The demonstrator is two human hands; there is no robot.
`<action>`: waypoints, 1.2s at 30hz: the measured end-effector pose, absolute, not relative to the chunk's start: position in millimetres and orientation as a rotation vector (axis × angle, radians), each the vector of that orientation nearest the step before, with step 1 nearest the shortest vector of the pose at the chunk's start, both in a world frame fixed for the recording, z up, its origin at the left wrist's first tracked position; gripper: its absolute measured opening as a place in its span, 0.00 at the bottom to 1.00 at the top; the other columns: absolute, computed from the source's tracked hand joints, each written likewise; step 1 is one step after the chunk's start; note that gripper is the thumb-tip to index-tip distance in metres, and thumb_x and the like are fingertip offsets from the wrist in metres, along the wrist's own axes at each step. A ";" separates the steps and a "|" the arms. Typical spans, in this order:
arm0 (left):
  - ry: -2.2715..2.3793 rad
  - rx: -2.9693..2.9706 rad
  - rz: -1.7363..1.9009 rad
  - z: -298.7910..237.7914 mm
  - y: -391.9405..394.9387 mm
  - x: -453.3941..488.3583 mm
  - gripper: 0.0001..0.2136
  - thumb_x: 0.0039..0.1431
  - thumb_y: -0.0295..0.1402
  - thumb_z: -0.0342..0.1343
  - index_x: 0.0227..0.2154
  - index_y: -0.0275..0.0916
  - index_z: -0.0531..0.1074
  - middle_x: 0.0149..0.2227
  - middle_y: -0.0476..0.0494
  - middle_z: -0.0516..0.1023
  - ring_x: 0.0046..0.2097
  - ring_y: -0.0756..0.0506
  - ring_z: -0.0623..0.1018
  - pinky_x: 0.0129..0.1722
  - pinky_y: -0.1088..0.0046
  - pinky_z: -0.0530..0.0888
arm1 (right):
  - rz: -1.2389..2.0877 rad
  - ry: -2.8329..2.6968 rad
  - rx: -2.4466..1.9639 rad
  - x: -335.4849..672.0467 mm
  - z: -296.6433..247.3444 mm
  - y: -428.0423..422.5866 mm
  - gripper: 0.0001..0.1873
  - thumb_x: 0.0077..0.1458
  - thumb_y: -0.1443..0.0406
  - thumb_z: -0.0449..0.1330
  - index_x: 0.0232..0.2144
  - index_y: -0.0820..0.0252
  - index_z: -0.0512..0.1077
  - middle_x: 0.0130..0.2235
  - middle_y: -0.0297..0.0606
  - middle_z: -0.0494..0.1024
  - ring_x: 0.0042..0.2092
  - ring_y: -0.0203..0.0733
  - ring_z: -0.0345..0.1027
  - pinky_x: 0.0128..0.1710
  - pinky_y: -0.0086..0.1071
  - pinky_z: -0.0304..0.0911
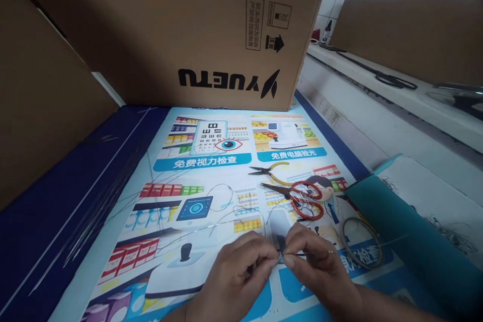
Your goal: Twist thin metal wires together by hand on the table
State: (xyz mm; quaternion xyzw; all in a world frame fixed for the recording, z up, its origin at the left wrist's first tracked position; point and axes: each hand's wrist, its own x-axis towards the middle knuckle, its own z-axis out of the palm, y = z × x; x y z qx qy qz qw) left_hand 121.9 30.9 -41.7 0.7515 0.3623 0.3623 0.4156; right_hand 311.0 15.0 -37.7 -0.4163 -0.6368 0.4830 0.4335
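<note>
Both hands meet low in the head view, just above the printed poster [211, 171] that covers the worktop. The left hand [236, 282] and the right hand [320, 274] pinch between their fingertips a small dark piece [281, 250] with a thin wire [177, 234] attached; the wire runs out to the left across the poster. Both hands are clenched on this piece, fingertips touching. A ring shows on one finger of the right hand.

Beyond the hands lie red-handled scissors [302, 198] and, just behind them, yellow-handled pliers [273, 171]. A roll of tape [361, 241] lies just right of the right hand, beside a teal folder [407, 231]. A large cardboard box [169, 25] stands at the far edge of the poster.
</note>
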 end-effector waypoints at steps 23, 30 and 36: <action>0.905 1.309 0.601 -31.6 24.6 128.7 0.13 0.59 0.39 0.47 0.23 0.37 0.62 0.21 0.51 0.64 0.25 0.51 0.63 0.25 0.77 0.60 | 0.885 -1.838 -0.841 312.1 -28.0 18.5 0.07 0.52 0.74 0.57 0.33 0.59 0.68 0.28 0.36 0.69 0.32 0.40 0.63 0.33 0.37 0.59; 0.923 1.170 0.667 -36.7 20.2 132.2 0.15 0.58 0.43 0.50 0.23 0.37 0.64 0.18 0.52 0.65 0.23 0.52 0.63 0.25 0.77 0.59 | 0.965 -1.780 -0.895 312.4 -27.9 19.5 0.04 0.53 0.72 0.58 0.30 0.58 0.69 0.27 0.35 0.69 0.33 0.40 0.63 0.34 0.36 0.59; 0.802 1.080 0.692 -46.3 23.7 131.7 0.16 0.61 0.43 0.48 0.30 0.34 0.70 0.22 0.49 0.69 0.24 0.52 0.67 0.27 0.77 0.64 | 1.101 -1.653 -1.024 313.8 -27.4 21.2 0.05 0.54 0.69 0.57 0.26 0.58 0.67 0.28 0.34 0.67 0.31 0.38 0.62 0.32 0.33 0.58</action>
